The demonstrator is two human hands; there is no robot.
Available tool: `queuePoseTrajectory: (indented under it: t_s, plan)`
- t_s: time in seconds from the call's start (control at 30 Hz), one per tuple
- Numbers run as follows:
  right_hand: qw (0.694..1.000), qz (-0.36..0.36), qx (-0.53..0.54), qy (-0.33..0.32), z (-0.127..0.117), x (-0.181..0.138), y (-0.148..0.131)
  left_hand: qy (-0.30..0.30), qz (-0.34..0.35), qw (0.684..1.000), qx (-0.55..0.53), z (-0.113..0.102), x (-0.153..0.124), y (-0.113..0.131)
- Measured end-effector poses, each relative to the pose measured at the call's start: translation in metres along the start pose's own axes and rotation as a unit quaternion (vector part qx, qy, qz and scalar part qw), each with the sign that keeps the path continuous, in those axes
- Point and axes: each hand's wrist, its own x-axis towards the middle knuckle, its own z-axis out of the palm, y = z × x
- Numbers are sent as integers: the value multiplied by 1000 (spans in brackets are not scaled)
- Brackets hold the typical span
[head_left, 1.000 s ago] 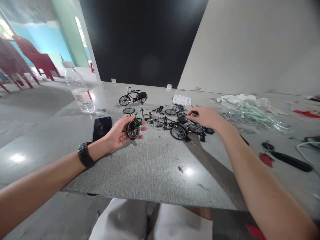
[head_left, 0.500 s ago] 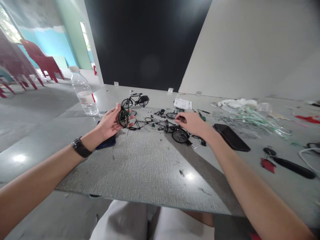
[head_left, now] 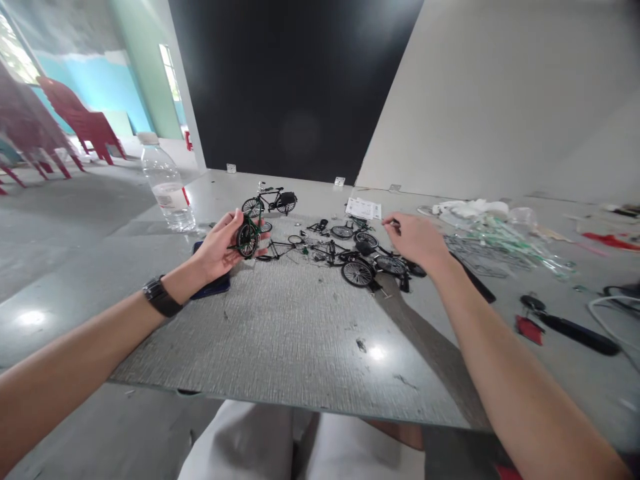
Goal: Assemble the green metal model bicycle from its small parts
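My left hand (head_left: 223, 243) is closed around a small green model bicycle (head_left: 247, 237), its spoked wheel facing me. Above the table's right-hand parts, my right hand (head_left: 415, 237) has its fingers curled together. A thin dark bit shows at those fingertips, too small to name. Between the hands lie black model bicycle frames (head_left: 327, 250), and a loose-looking spoked wheel (head_left: 358, 273) sits near the front of the pile. Behind my left hand stands an assembled black model bicycle (head_left: 270, 200) with a dark box at its rear.
A water bottle (head_left: 169, 183) stands at the left, and a dark blue phone (head_left: 213, 285) lies under my left wrist. White paper slips (head_left: 363, 208) lie at the back. On the right are a black phone (head_left: 475, 279), clear and green plastic scraps (head_left: 505, 240), and a black-handled item (head_left: 577, 333).
My right hand has moved right, away from the model bicycle parts, uncovering several wheels and a dark piece. My left hand keeps the green model bicycle in nearly the same place.
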Motion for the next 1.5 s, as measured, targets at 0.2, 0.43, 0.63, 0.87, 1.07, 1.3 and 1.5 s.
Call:
queuePoseTrajectory:
  t_s: [0.2, 0.43, 0.63, 0.87, 1.07, 1.3, 1.5]
  plan:
    - [998, 33, -8, -47, -3, 7, 32, -32, -31, 999, 30, 4, -3, -12]
    - [988, 37, 34, -149, 3, 5, 61, -27, -54, 998, 15, 12, -9, -20]
    - [988, 37, 23, -148, 17, 7, 74, -32, -46, 997, 43, 15, -12, -22]
    - [991, -10, 42, -127, 22, 9, 63, -40, -36, 996, 71, 14, -13, -25]
    - [995, 18, -9, -93, 17, 7, 42, -24, -77, 995, 57, 11, -10, -26]
    - [997, -16, -44, -56, 30, 8, 5, -45, -97, 993, 60, 10, -9, -27]
    - [997, -40, -18, -56, 46, 36, -7, -60, -103, 990, 77, 11, -10, -30]
